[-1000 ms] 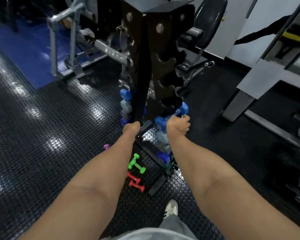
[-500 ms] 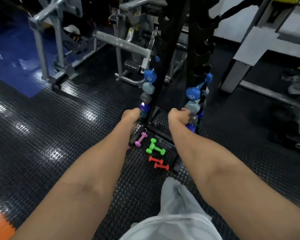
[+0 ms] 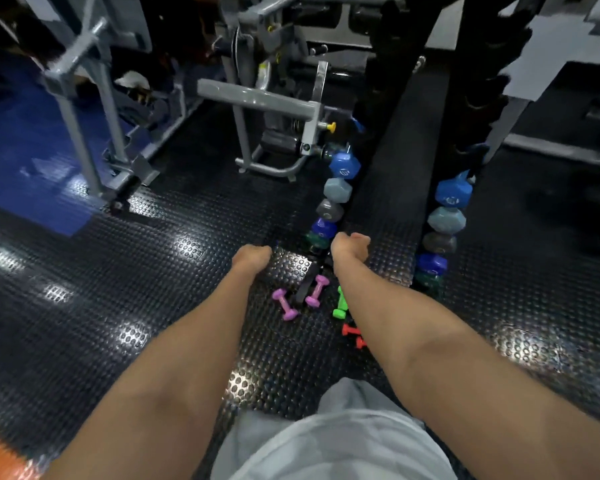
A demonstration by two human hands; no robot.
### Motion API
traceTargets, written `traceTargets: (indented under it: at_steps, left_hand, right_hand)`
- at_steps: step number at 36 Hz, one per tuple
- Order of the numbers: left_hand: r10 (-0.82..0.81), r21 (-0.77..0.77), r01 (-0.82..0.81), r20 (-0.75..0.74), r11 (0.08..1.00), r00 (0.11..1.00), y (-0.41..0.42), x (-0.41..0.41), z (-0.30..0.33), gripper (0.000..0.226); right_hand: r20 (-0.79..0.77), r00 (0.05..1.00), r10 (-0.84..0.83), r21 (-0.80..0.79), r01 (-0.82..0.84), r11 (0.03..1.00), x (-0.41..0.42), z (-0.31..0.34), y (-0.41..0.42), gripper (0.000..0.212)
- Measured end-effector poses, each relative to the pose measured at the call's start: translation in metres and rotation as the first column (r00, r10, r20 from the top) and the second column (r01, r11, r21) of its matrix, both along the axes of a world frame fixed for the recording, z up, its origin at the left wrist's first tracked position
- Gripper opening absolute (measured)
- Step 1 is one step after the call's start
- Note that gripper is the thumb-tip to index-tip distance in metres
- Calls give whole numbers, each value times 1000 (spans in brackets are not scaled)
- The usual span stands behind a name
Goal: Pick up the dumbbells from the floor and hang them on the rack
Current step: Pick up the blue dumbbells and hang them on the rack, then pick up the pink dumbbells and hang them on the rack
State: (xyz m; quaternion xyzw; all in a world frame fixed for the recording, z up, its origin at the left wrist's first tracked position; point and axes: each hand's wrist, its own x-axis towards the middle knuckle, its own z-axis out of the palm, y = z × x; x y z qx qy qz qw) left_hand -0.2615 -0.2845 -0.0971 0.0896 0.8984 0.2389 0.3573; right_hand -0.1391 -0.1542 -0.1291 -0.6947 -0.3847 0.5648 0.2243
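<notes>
**Dumbbell rack, head view: both hands extended above floor-level dumbbells**

Head view. Both forearms extend toward 12 o'clock over the black studded floor (image 3: 125, 271). The left hand (image 3: 252, 258) is seen from the wrist side; its fingers point away from the camera, so whether they are curled or straight cannot be told. It holds nothing visible. The right hand (image 3: 350, 245) has its fingers loosely curled with nothing inside them, just beside the lowest dumbbell heads on the rack (image 3: 388, 174).

The rack carries two columns of hung dumbbells (image 3: 338, 192): blue at the top, then grey, purple and dark green toward the base.

On the floor, at 6 o'clock from the hands, lie two pink dumbbells (image 3: 284, 304), one on each side of the rack's foot. A green dumbbell (image 3: 340, 304) and a red dumbbell (image 3: 350, 330) lie partly hidden behind the right forearm.

Grey machine frames (image 3: 257, 98) stand at 11 o'clock.
</notes>
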Motion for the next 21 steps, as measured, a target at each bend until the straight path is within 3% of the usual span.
traceTargets:
  at_steps: [5, 10, 18, 21]
  left_hand:
    - [-113, -85, 115, 22, 990, 993, 3, -38, -21, 48]
    - [-289, -138, 294, 50, 946, 956, 31, -71, -40, 48]
    - [-627, -110, 631, 73, 768, 775, 69, -154, -85, 39]
    - [-666, -94, 671, 80, 736, 742, 73, -183, -102, 28]
  right_hand:
    - [37, 999, 14, -51, -13, 999, -31, -16, -13, 39]
    - [13, 993, -114, -148, 115, 982, -69, -34, -29, 35]
    - [-6, 912, -411, -138, 406, 903, -149, -70, -45, 33]
    - [1, 894, -448, -157, 443, 883, -168, -85, -53, 25]
